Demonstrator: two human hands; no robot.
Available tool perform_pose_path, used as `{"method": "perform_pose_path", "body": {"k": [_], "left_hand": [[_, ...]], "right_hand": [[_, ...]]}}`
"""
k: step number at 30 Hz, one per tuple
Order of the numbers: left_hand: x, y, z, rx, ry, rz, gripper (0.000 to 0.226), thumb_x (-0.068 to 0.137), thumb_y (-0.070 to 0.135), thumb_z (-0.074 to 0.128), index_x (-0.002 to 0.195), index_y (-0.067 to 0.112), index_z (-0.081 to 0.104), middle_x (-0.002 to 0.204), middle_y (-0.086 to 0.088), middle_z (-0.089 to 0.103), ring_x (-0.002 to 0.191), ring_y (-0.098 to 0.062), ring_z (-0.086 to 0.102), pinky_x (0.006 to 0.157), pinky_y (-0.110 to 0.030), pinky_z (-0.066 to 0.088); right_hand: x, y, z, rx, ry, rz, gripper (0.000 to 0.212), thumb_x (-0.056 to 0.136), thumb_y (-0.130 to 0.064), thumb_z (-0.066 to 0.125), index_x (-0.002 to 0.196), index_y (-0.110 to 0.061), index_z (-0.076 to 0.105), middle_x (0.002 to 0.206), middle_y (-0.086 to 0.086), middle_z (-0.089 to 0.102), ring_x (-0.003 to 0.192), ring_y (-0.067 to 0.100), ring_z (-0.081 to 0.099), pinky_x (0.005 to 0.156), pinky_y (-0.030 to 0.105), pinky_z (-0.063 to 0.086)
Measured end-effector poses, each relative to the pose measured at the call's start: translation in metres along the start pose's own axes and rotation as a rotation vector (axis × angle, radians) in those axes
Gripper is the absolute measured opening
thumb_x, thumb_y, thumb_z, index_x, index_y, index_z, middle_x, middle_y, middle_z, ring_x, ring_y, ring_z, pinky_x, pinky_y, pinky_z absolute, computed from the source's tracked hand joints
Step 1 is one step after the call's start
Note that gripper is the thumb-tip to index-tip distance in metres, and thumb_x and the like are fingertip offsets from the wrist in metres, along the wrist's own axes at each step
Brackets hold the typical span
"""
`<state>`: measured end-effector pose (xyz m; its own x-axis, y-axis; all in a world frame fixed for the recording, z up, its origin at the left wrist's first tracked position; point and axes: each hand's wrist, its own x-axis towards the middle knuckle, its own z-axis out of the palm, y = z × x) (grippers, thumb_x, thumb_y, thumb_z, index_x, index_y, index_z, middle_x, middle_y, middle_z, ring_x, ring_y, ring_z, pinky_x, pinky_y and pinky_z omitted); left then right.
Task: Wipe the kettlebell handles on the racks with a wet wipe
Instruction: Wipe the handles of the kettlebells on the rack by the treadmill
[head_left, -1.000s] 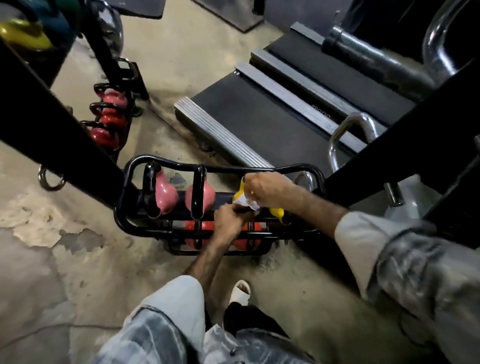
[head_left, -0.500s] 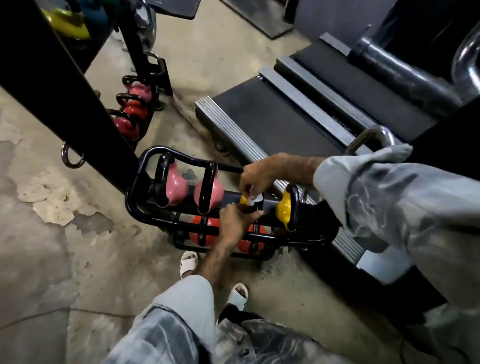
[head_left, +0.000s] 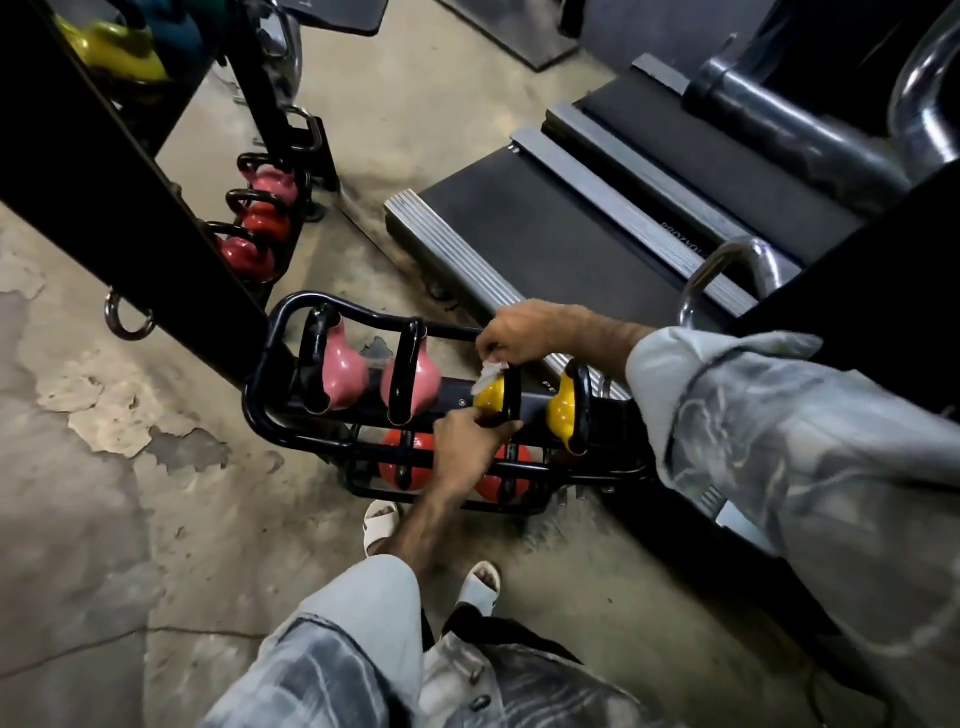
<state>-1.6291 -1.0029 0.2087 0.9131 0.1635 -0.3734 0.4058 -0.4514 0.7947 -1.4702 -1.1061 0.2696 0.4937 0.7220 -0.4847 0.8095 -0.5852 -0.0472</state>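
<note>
Moved: right hand (head_left: 524, 332) has lifted off the yellow kettlebell (head_left: 491, 397), wet wipe (head_left: 488, 375) pinched.
Rack (head_left: 260, 415): glossy black tubing, beside ribbed treadmill (head_left: 545, 249).
Left hand (head_left: 467, 441): grasping that kettlebell's black handle (head_left: 511, 389).
Writing: blurred.

I see a black tubular rack (head_left: 260, 410) standing on the cracked concrete floor (head_left: 104, 493). Its upper tier carries two pink kettlebells (head_left: 340, 371) and two yellow kettlebells (head_left: 563, 408); red kettlebells (head_left: 400, 465) sit on the tier below. A treadmill (head_left: 545, 234) rests on the floor just beside it.
</note>
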Motion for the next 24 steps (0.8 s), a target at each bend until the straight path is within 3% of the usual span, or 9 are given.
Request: {"method": "perform_pose_path", "body": {"k": [5, 9, 11, 14, 17, 18, 20, 22, 24], "left_hand": [[0.004, 0.002, -0.005, 0.013, -0.005, 0.07, 0.037, 0.07, 0.04, 0.076, 0.101, 0.021, 0.073, 0.088, 0.001, 0.075, 0.087, -0.012, 0.068, 0.08, -0.028, 0.053], [0.007, 0.006, -0.005, 0.118, 0.017, 0.297, 0.05, 0.072, 0.015, 0.076, 0.12, 0.02, 0.062, 0.115, -0.001, 0.066, 0.105, -0.015, 0.062, 0.094, -0.029, 0.05], [0.013, 0.01, -0.003, 0.22, 0.014, 0.453, 0.043, 0.076, 0.008, 0.073, 0.119, 0.012, 0.065, 0.125, -0.002, 0.058, 0.111, -0.016, 0.058, 0.097, -0.029, 0.048], [0.022, 0.017, -0.005, 0.409, -0.073, 0.55, 0.03, 0.085, 0.003, 0.06, 0.115, 0.005, 0.065, 0.132, -0.004, 0.054, 0.104, -0.022, 0.064, 0.091, -0.032, 0.052], [0.028, 0.026, -0.012, 0.548, -0.116, 0.56, 0.034, 0.093, 0.006, 0.048, 0.126, 0.005, 0.056, 0.139, -0.005, 0.05, 0.114, -0.025, 0.058, 0.076, -0.002, 0.045], [0.03, 0.028, -0.013, 0.559, -0.148, 0.562, 0.035, 0.094, 0.006, 0.045, 0.128, 0.004, 0.053, 0.139, -0.005, 0.051, 0.117, -0.024, 0.055, 0.073, 0.002, 0.041], [0.034, 0.034, -0.011, 0.587, -0.225, 0.58, 0.035, 0.092, 0.006, 0.048, 0.127, 0.005, 0.052, 0.135, -0.006, 0.052, 0.114, -0.023, 0.057, 0.082, -0.011, 0.047], [0.036, 0.043, -0.014, 0.653, -0.238, 0.552, 0.04, 0.087, 0.004, 0.055, 0.126, 0.008, 0.052, 0.131, -0.005, 0.053, 0.108, -0.024, 0.06, 0.089, -0.03, 0.05], [0.042, 0.044, -0.015, 0.685, -0.235, 0.562, 0.043, 0.08, 0.003, 0.062, 0.122, 0.01, 0.054, 0.127, -0.005, 0.054, 0.103, -0.026, 0.061, 0.087, -0.036, 0.051]], "right_hand": [[-0.026, -0.004, 0.054, 0.445, 0.452, 0.293, 0.013, 0.089, -0.015, 0.063, 0.096, -0.013, 0.073, 0.1, 0.008, 0.066, 0.095, 0.025, 0.063, 0.078, 0.025, 0.04], [-0.045, -0.036, 0.095, 0.796, 0.745, 0.6, 0.012, 0.081, -0.011, 0.069, 0.091, -0.014, 0.074, 0.088, 0.007, 0.071, 0.082, 0.021, 0.066, 0.076, 0.027, 0.048], [-0.047, -0.052, 0.105, 0.968, 0.766, 0.714, 0.01, 0.081, -0.016, 0.071, 0.091, -0.015, 0.073, 0.089, 0.0, 0.074, 0.08, 0.012, 0.067, 0.073, 0.02, 0.048], [-0.04, -0.052, 0.11, 1.08, 0.773, 0.889, 0.014, 0.083, -0.026, 0.069, 0.094, -0.019, 0.075, 0.095, -0.007, 0.075, 0.088, 0.008, 0.067, 0.071, 0.012, 0.041], [-0.024, -0.04, 0.108, 1.152, 0.749, 0.984, 0.02, 0.082, -0.032, 0.068, 0.098, -0.022, 0.076, 0.098, -0.002, 0.076, 0.096, 0.016, 0.067, 0.078, 0.022, 0.045], [-0.017, -0.035, 0.108, 1.196, 0.752, 1.013, 0.021, 0.081, -0.033, 0.069, 0.098, -0.023, 0.076, 0.098, -0.001, 0.076, 0.097, 0.018, 0.068, 0.082, 0.026, 0.05], [-0.008, -0.029, 0.107, 1.311, 0.743, 1.071, 0.023, 0.078, -0.032, 0.071, 0.098, -0.024, 0.076, 0.096, -0.001, 0.076, 0.095, 0.018, 0.069, 0.086, 0.034, 0.055], [-0.003, -0.029, 0.11, 1.372, 0.732, 1.083, 0.022, 0.077, -0.03, 0.072, 0.098, -0.023, 0.075, 0.094, -0.002, 0.076, 0.092, 0.017, 0.069, 0.084, 0.03, 0.054], [-0.004, -0.038, 0.11, 1.457, 0.716, 1.088, 0.019, 0.078, -0.025, 0.073, 0.097, -0.022, 0.075, 0.09, -0.003, 0.073, 0.09, 0.017, 0.068, 0.077, 0.027, 0.053]]}}
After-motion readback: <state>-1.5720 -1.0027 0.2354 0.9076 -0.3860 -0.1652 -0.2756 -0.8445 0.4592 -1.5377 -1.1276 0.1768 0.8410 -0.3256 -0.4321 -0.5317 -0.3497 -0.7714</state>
